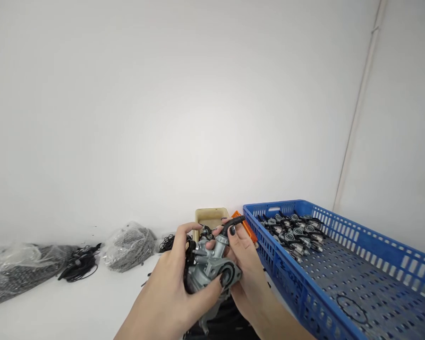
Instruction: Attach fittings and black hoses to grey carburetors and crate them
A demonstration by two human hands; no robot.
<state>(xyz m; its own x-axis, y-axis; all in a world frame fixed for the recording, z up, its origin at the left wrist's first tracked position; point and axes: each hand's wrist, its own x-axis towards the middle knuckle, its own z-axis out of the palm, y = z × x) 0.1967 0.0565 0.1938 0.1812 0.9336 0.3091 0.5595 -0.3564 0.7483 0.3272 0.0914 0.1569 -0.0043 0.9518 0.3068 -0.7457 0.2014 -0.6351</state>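
A grey metal carburetor [207, 267] is held up over the near part of the table. My left hand [179, 278] wraps around its body, with the thumb lying by the round flange opening. At the top of the carburetor a bent black rubber cap [232, 225] sticks up and points right. My right hand [246, 257] pinches this cap near its base between thumb and fingers. The left hand's fingers on the far side are partly hidden behind the carburetor.
Right of my hands stands a blue plastic crate [297, 278] with several carburetors [293, 231] at its far end. Behind are a beige bin [211, 212] and an orange tray [250, 229]. Plastic bags of parts [129, 245] and black cords [80, 264] lie on the left.
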